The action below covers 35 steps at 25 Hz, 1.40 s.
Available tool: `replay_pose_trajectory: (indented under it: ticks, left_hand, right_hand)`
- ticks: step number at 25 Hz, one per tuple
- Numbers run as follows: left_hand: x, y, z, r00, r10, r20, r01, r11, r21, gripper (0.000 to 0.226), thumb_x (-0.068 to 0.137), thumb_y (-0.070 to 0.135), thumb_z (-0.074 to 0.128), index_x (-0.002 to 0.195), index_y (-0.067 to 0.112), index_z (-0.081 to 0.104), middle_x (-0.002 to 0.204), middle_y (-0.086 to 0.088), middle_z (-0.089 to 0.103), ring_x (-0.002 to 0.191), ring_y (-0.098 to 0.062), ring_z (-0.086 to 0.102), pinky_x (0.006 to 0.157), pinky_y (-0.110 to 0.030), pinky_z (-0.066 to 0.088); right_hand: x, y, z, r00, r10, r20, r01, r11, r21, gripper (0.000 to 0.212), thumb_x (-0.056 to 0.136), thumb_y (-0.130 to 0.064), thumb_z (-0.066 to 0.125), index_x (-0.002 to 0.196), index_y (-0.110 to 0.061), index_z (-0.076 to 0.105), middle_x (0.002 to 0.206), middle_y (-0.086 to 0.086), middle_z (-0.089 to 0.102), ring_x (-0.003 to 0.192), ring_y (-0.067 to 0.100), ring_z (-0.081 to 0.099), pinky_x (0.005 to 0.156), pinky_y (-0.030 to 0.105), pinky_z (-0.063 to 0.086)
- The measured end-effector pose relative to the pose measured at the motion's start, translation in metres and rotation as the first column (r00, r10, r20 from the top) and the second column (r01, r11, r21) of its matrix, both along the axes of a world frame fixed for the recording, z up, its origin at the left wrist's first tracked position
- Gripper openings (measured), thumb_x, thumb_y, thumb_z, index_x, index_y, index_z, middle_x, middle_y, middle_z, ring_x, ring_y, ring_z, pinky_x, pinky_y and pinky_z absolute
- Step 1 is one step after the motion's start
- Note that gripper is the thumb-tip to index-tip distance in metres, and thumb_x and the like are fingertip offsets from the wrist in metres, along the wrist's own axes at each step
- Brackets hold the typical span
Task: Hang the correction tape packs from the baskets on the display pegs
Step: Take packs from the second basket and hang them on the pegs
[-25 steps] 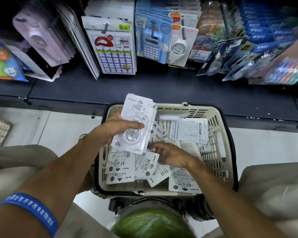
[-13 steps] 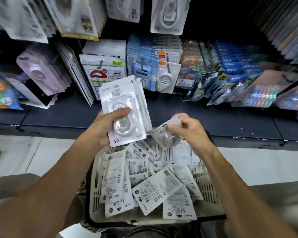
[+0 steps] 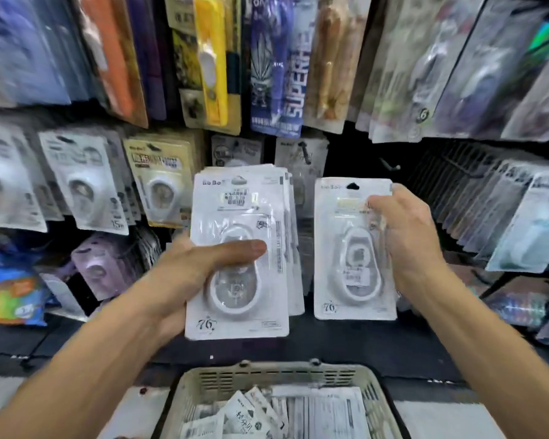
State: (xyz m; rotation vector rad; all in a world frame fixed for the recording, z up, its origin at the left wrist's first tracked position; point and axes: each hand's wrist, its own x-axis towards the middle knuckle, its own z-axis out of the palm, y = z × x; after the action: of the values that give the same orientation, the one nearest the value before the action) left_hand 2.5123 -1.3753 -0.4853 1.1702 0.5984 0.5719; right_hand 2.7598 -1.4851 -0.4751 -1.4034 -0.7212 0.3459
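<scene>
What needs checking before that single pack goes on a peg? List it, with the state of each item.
1. Single pack held firmly: ok, the right hand grips its right edge.
2. Hang hole at the pack's top free: ok, the dark cut-out shows above the fingers.
3. Pack upright, front towards the person: ok.
4. Bare peg within reach: cannot tell; a dark hook shows above the pack, but the distance is unclear.
5. Hole lined up with the peg: not ok, the pack sits lower and to the left.
6. Remaining stack secure: ok, the left hand clamps it with the thumb across the front, above the basket.
</scene>
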Motion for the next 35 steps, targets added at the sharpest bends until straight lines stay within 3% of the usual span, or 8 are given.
replay_pose_trajectory:
  ticks: [3,6,9,14,19,24,30,35]
  left_hand:
    - [-0.014,0.018,0.029,0.995,0.066,0.072,-0.075,0.989,0.126,0.063,0.052,0.008,0.086,0.114,0.012,0.073,0.103,-0.014,0.079,0.086,-0.031,0.078,0.063,-0.036,0.063]
    - [-0.024,0.022,0.025,0.986,0.079,0.147,-0.086,0.995,0.043,0.063,0.041,0.011,0.093,0.103,0.011,0.079,0.099,-0.018,0.078,0.079,-0.032,0.078,0.058,-0.036,0.061]
    - [-0.018,0.015,0.024,0.984,-0.004,0.179,0.000,1.000,0.020,0.080,0.028,0.026,0.103,0.104,0.015,0.079,0.107,-0.022,0.076,0.089,-0.039,0.076,0.066,-0.043,0.062]
    - [-0.004,0.014,0.017,0.983,-0.025,0.180,0.031,0.999,-0.031,0.062,0.043,0.015,0.094,0.103,0.012,0.079,0.106,-0.025,0.075,0.087,-0.041,0.076,0.065,-0.043,0.062]
    - [0.005,0.009,0.018,0.974,-0.022,0.226,0.025,1.000,-0.009,0.056,0.051,0.014,0.091,0.106,0.018,0.078,0.110,-0.021,0.076,0.092,-0.038,0.076,0.068,-0.040,0.062]
    - [0.017,0.005,0.016,0.964,-0.024,0.264,0.019,1.000,0.022,0.078,0.052,0.015,0.091,0.127,0.017,0.066,0.118,-0.018,0.074,0.105,-0.039,0.073,0.078,-0.044,0.062]
    - [0.021,0.008,0.019,0.957,-0.012,0.289,0.012,1.000,0.002,0.062,0.053,0.014,0.089,0.113,0.019,0.075,0.115,-0.019,0.075,0.100,-0.038,0.074,0.071,-0.040,0.062]
    - [0.014,0.017,0.024,0.960,0.022,0.279,-0.018,1.000,-0.017,0.071,0.041,0.020,0.097,0.109,0.016,0.077,0.109,-0.019,0.077,0.091,-0.038,0.077,0.065,-0.040,0.062]
  right_hand:
    - [-0.013,0.027,0.019,0.988,0.056,0.142,-0.048,0.997,-0.059,0.026,0.101,-0.022,0.056,0.107,0.004,0.056,0.099,0.036,0.063,0.068,0.048,0.056,0.060,0.045,0.047]
    - [-0.023,0.049,0.024,0.975,-0.012,0.221,0.041,0.991,-0.128,0.020,0.101,-0.022,0.057,0.096,-0.003,0.062,0.082,0.019,0.062,0.063,0.025,0.049,0.058,0.036,0.038]
    - [-0.030,0.064,0.030,0.968,-0.070,0.242,0.105,0.986,-0.133,0.030,0.097,-0.028,0.064,0.091,0.002,0.062,0.084,0.021,0.066,0.068,0.030,0.054,0.063,0.043,0.043]
    - [-0.021,0.055,0.023,0.965,-0.121,0.233,0.153,0.980,-0.127,0.040,0.096,-0.029,0.065,0.083,0.006,0.051,0.062,0.003,0.044,0.051,0.014,0.032,0.054,0.029,0.029]
    - [-0.007,0.049,0.022,0.979,-0.128,0.160,0.142,0.986,-0.081,0.041,0.094,-0.030,0.069,0.083,0.006,0.054,0.060,0.004,0.042,0.046,0.010,0.030,0.044,0.023,0.029]
    - [-0.009,0.060,0.034,0.972,-0.003,0.235,0.053,0.977,-0.206,0.034,0.093,-0.032,0.068,0.070,-0.013,0.050,0.057,-0.002,0.046,0.047,0.011,0.035,0.051,0.027,0.030]
    - [-0.005,0.045,0.023,0.978,-0.077,0.193,0.110,0.979,-0.169,0.038,0.094,-0.034,0.067,0.076,-0.005,0.051,0.059,0.001,0.045,0.046,0.010,0.033,0.049,0.027,0.029]
    - [-0.006,0.057,0.031,0.966,-0.093,0.242,0.147,0.966,-0.213,0.038,0.092,-0.033,0.067,0.066,-0.017,0.045,0.045,-0.013,0.041,0.041,0.005,0.032,0.046,0.026,0.031]
